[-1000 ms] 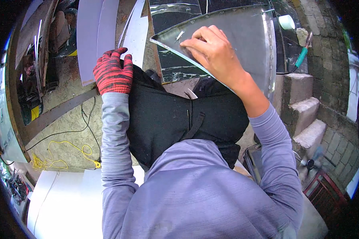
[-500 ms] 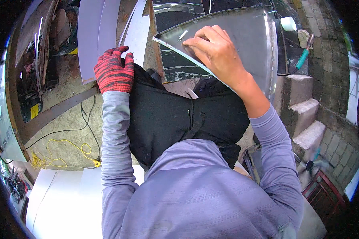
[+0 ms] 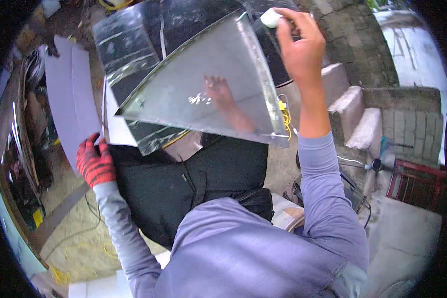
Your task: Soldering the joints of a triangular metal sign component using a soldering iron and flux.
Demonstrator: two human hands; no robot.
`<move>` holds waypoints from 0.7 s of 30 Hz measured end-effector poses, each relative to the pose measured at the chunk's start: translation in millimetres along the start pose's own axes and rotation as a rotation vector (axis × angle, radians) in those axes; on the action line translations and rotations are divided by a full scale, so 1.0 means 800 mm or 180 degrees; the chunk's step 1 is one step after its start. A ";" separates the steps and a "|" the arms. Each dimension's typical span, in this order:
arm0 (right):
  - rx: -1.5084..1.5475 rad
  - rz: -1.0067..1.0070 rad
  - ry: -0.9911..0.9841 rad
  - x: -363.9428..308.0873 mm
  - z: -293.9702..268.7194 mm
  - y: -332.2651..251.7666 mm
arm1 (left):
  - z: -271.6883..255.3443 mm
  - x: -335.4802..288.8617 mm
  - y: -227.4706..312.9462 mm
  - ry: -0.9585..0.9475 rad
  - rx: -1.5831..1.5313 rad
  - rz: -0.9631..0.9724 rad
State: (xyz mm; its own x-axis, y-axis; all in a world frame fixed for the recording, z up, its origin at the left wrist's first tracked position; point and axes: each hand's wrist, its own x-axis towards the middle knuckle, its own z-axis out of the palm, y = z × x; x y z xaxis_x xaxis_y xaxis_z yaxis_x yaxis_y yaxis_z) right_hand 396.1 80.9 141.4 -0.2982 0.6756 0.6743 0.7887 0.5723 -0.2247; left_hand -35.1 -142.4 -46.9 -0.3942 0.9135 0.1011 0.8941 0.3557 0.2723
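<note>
My right hand [image 3: 303,47], bare, reaches past the upper right corner of a fan-shaped grey metal sheet [image 3: 184,64]. Its thumb and fingers close on a small white cylinder-shaped piece [image 3: 270,18], whose kind I cannot make out. The sheet has raised, joined edges and mirrors my hand. Small white specks [image 3: 199,98] show on its face; whether they lie there or are reflections I cannot tell. On my left, my left hand [image 3: 95,163], in a red-and-black striped glove, rests with parted fingers at my black-trousered leg, beside a pale lilac panel [image 3: 73,94].
Dark marbled slabs [image 3: 121,42] lie under and behind the sheet. Rough concrete steps [image 3: 365,126] stand at the right, with a dark red frame [image 3: 416,184] lower down. Yellow cord [image 3: 286,121] hangs by the sheet's right edge. A rusty metal bar [image 3: 67,213] crosses the left floor.
My right hand has left the sheet's surface and moved up to the white cylinder-shaped piece, closing on it. The whole view has swung toward the right; my left hand stays by my leg.
</note>
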 end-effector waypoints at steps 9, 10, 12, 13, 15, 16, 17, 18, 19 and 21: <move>-0.1176 0.2659 -0.0246 -0.064 -0.021 0.317 | -0.003 0.005 0.017 -0.0101 0.0034 -0.0024; -0.0917 0.3096 -0.0367 -0.085 -0.041 0.379 | 0.007 0.015 0.031 -0.0093 -0.0083 0.0081; -0.0106 0.3655 -0.0875 -0.086 -0.016 0.370 | 0.000 0.013 0.026 -0.0114 -0.0088 -0.0041; -0.0071 0.3654 -0.0876 -0.088 -0.004 0.365 | -0.002 0.013 0.024 -0.0097 -0.0061 -0.0047; 0.1426 0.4183 -0.0492 -0.091 0.010 0.361 | -0.003 0.012 0.023 -0.0052 -0.0019 -0.0043; 0.1446 0.4175 -0.0488 -0.090 0.012 0.360 | -0.004 0.012 0.024 -0.0034 -0.0009 -0.0045; 0.1752 0.4269 -0.0284 -0.091 0.013 0.365 | -0.005 0.013 0.027 -0.0036 -0.0049 -0.0043; 0.2058 0.4353 -0.0073 -0.093 0.009 0.371 | -0.006 0.014 0.029 -0.0037 -0.0093 -0.0038; 0.1895 0.4223 -0.0092 -0.098 -0.002 0.376 | -0.005 0.015 0.032 -0.0017 -0.0102 -0.0025; 0.1591 0.3747 -0.0135 -0.112 -0.028 0.384 | 0.000 0.013 0.031 -0.0063 -0.0165 -0.0037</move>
State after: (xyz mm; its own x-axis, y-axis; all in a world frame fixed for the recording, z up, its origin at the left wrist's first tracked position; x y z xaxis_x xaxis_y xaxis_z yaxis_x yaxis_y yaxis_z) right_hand 676.9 185.7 27.6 0.4149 0.9003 -0.1315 0.3029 -0.2730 -0.9131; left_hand -17.3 -124.3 -39.1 -0.3997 0.9133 0.0787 0.8770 0.3560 0.3227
